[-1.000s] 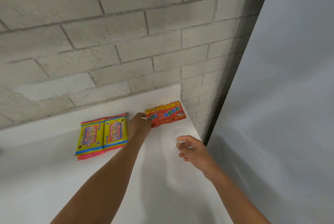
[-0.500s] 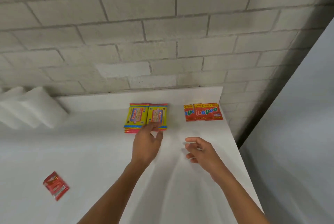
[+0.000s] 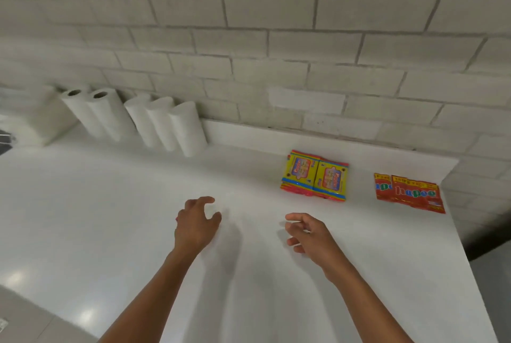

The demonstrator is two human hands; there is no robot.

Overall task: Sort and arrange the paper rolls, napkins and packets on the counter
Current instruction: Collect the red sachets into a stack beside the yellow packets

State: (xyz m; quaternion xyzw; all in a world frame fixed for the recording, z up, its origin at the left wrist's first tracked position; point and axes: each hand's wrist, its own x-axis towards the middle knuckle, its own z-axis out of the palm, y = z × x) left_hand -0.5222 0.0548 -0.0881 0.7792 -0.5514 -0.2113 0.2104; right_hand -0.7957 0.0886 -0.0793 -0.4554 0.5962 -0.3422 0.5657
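1. The left hand (image 3: pixel 197 228) is held over the white counter (image 3: pixel 110 204), with the fingers loosely curled and spread; nothing is held in it.
2. The right hand (image 3: pixel 308 233) is held beside it, a little apart, also with relaxed curled fingers and with nothing gripped.
3. The two hands are kept apart from each other, and both are seen well in front of the packets.
4. The yellow packets (image 3: pixel 315 175) are laid flat near the back of the counter, side by side, on top of what looks like more packets of the same kind.
5. The red packets (image 3: pixel 409 193) are placed to the right of the yellow ones, near the right edge of the counter, one overlapping the other.
6. A clear gap is left between the yellow group and the red group.
7. Five paper rolls (image 3: pixel 163 124) are lined up at the back left, against the grey block wall (image 3: pixel 276 38); two show an open core, three are closed on top.
8. Something white is seen left of the rolls, but it is too blurred to be named.
9. Nothing is standing between the hands and the packets.
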